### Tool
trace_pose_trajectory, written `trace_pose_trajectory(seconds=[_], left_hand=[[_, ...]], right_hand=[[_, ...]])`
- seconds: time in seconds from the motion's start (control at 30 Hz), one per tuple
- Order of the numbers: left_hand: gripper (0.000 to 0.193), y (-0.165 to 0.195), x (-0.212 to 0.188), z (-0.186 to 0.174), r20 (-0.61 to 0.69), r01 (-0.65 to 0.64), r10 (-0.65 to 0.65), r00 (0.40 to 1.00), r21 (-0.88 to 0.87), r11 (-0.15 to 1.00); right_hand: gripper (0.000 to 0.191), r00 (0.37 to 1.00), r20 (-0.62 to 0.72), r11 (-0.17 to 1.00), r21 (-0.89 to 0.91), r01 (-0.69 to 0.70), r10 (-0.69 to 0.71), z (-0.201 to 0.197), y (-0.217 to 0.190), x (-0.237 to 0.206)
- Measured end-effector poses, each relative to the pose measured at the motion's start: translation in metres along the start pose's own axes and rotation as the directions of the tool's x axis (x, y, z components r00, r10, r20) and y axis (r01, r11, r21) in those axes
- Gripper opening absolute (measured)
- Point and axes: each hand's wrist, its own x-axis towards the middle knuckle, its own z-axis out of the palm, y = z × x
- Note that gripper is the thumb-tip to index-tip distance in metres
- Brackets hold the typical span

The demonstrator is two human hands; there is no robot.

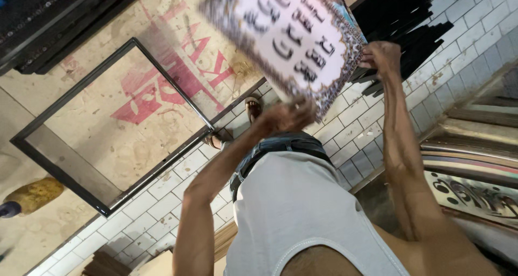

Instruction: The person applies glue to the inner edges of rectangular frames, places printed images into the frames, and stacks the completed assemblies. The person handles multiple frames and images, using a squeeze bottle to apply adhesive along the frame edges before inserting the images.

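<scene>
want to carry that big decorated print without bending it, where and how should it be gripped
Grip the print by its patterned border, on two opposite edges, coming in from the sides. It is a wide, thin, flat sheet held tilted in the air, so one grip would likely let it flex. The left hand and right hand already sit on its border, fingers curled over the edge, clear of the pale centre.

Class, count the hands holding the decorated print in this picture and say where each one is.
2. The left hand grips the lower corner of the print; the right hand holds its right edge. No other hands show.
</scene>
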Motion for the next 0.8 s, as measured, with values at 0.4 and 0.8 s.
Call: trace_pose_trajectory(seconds=[0.4,0.8], left_hand=[[0.061,0.000,-0.022,0.021,0.537,0.494,-0.415,0.735,-0.004,0.869],[0.059,-0.124,-0.072,-0.021,0.244,1.000,-0.969,-0.030,0.003,-0.030]], right_hand=[[0.007,0.888,0.456,0.658,0.686,-0.312,-0.054,0.003,0.114,-0.080],[0.039,0.995,-0.096,0.849,0.528,0.018,0.038,0.035,0.112,-0.085]])
